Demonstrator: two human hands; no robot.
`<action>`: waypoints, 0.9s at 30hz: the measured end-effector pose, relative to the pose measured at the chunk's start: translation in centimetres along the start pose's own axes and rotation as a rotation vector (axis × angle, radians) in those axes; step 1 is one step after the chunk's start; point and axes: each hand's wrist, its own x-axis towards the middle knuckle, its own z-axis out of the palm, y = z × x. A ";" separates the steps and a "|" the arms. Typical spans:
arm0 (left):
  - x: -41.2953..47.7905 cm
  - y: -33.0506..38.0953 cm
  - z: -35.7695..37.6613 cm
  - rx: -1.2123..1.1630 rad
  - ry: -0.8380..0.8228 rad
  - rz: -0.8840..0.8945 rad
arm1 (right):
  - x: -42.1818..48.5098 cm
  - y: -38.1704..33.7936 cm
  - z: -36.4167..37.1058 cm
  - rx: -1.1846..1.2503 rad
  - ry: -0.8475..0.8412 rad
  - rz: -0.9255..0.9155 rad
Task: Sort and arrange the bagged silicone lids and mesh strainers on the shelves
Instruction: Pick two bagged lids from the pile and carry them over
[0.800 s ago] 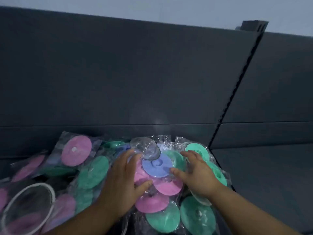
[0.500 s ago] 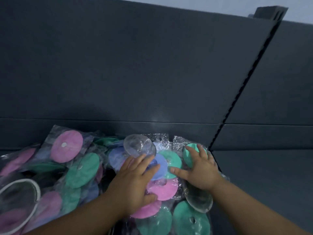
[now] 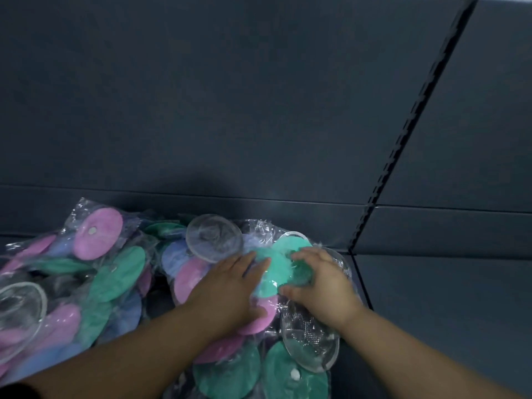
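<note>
View from a head-worn camera, looking down at a dark grey shelf [image 3: 449,300] with a dark back panel [image 3: 230,96] and a slotted upright [image 3: 403,139] running diagonally at the right. A heap of clear plastic bags covers the left and centre of the shelf, each bag holding round silicone lids in pink, teal and blue. The front bag [image 3: 260,230] lies against the back panel, just left of the foot of the upright. The left hand [image 3: 230,286] rests flat on this bag, its fingers [image 3: 249,260] straight and spread over a pink lid [image 3: 188,279] and the edge of a teal lid [image 3: 272,276]. The right hand [image 3: 324,286] is beside it, almost touching; its fingers [image 3: 302,256] bend down over the far side of the teal lid with the thumb on the near side, gripping it through the plastic. A round mesh strainer [image 3: 214,237] with a clear rim sits at the top of the heap, just beyond the left fingertips. A second strainer [image 3: 309,341] lies tilted under the right wrist, at the right edge of the heap. A third strainer [image 3: 20,309] shows at the far left, inside another bag [image 3: 95,234] of lids. The image is somewhat blurred.
</note>
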 end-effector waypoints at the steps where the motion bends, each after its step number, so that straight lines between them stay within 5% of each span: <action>1: 0.1 0.1 0.1 -0.010 0.023 -0.002 | -0.1 -0.2 -0.1 0.075 0.065 -0.008; 6: 0.1 0.3 0.1 -0.065 0.234 0.036 | 0.4 -1.5 -0.4 0.289 0.222 0.159; 13: 0.2 -0.2 0.3 -0.083 0.298 0.072 | 1.9 -3.2 0.2 0.506 0.052 0.325; 22: -1.1 0.5 -2.1 -0.303 0.457 0.093 | 0.3 -4.5 -4.0 0.894 -0.186 0.313; 27: -1.0 0.7 -2.4 -0.277 0.532 0.085 | -0.7 -3.3 -5.5 0.636 -0.131 0.298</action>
